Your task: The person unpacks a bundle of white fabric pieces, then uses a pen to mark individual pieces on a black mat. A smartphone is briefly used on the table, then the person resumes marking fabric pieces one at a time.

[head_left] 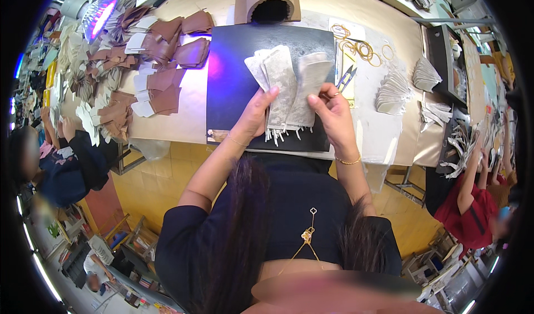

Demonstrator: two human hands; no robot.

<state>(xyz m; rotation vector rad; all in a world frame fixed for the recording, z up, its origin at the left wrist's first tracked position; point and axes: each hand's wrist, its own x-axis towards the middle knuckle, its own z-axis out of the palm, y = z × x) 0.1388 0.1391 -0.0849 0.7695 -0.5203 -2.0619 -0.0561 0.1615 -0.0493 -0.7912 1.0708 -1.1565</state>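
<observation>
My left hand is closed on a stack of pale grey mottled cut pieces, thumb on top, their upper ends fanned apart. Narrow white strips hang like a fringe from the lower edge. My right hand pinches a second grey stack along its right side, with the thumb in front. The two stacks meet at their lower part and spread apart at the top. Both are held over a black board on the table. Fingers behind the stacks are partly hidden.
Brown and white cut pieces lie in piles to the left. Blue-handled thread snips and yellow rubber bands lie right of the board. Fanned grey stacks sit farther right. A cardboard tube stands behind; a lamp hangs upper left. Co-workers sit at both sides.
</observation>
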